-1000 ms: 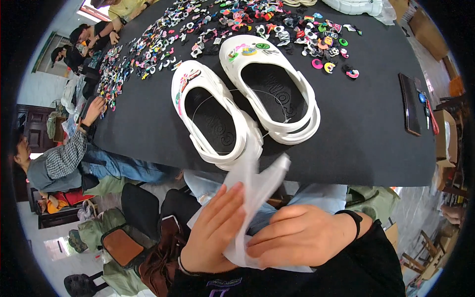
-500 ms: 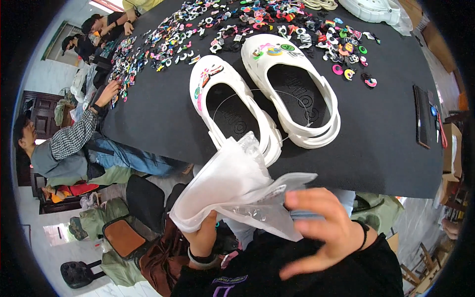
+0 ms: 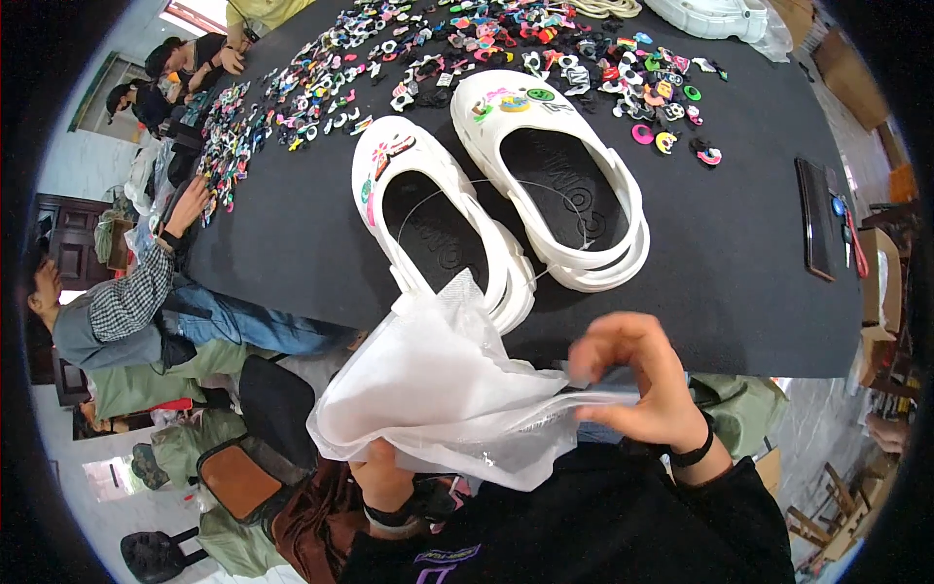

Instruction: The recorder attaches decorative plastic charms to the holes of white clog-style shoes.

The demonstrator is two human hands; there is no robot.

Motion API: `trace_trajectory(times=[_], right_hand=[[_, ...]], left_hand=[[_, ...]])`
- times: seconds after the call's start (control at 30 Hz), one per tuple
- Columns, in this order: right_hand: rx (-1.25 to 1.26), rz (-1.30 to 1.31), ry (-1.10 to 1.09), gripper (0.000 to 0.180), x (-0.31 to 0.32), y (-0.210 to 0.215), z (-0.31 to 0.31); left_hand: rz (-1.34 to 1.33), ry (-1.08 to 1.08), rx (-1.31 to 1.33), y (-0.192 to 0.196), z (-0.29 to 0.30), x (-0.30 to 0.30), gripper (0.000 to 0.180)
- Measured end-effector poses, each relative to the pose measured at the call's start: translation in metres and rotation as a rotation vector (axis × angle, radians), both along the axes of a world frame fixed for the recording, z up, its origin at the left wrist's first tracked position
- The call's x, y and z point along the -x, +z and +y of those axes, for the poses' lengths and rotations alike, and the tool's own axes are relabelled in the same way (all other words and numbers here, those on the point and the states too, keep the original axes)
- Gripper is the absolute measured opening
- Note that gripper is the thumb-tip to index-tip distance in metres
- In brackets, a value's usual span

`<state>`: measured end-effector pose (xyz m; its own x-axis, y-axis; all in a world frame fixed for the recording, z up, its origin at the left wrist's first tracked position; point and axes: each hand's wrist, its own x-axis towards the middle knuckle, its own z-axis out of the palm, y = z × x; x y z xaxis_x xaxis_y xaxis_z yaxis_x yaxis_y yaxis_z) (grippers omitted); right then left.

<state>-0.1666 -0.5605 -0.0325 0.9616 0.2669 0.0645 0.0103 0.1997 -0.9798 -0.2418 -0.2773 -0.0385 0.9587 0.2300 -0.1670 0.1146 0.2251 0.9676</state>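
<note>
In my left hand [image 3: 382, 477], thumb over the near edge, is a translucent white plastic bag [image 3: 418, 365], rumpled and bulging toward the table. My right hand [image 3: 642, 384] curls around the bag's right edge, fingers and thumb bent toward each other; the fingertips are slightly blurred. Just beyond the bag, a pair of white clogs lies on the black table [image 3: 739, 292]. The left clog [image 3: 389, 156] has its heel end partly behind the bag, and the right clog [image 3: 486, 107] sits beside it. Colourful charms dot both toes, and a thin clear loop links the two.
Many small colourful shoe charms [image 3: 642, 83] spread across the far table. Another white clog [image 3: 715, 19] lies at the far right. A dark flat case [image 3: 815, 219] and red-handled scissors [image 3: 856, 243] rest by the right edge. Co-workers sit along the left side; a chair [image 3: 243, 477] stands lower left.
My right hand has gone from spread fingers to curled around the bag's edge. The bag has come lower and wider. The whole view has shifted a little, moving the table contents leftward.
</note>
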Motion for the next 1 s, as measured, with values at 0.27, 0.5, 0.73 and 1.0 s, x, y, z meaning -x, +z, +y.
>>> trace_trajectory(times=[0.27,0.5,0.73,1.0], right_hand=[[0.114,-0.292,0.158,0.014,-0.004,0.018,0.005],[-0.288,-0.053,0.445,0.012,0.004,0.012,0.025],[0.110,-0.398,0.100,0.014,-0.019,0.015,0.013],[-0.439,0.134,0.353,0.064,-0.012,0.012,0.019]], left_hand=[[0.077,-0.072,-0.067,-0.007,0.000,-0.007,0.047],[0.143,-0.126,-0.126,-0.010,0.014,-0.001,0.045],[0.116,-0.165,0.087,0.008,-0.004,-0.019,0.039],[0.216,-0.301,0.215,-0.012,0.012,-0.017,0.044]])
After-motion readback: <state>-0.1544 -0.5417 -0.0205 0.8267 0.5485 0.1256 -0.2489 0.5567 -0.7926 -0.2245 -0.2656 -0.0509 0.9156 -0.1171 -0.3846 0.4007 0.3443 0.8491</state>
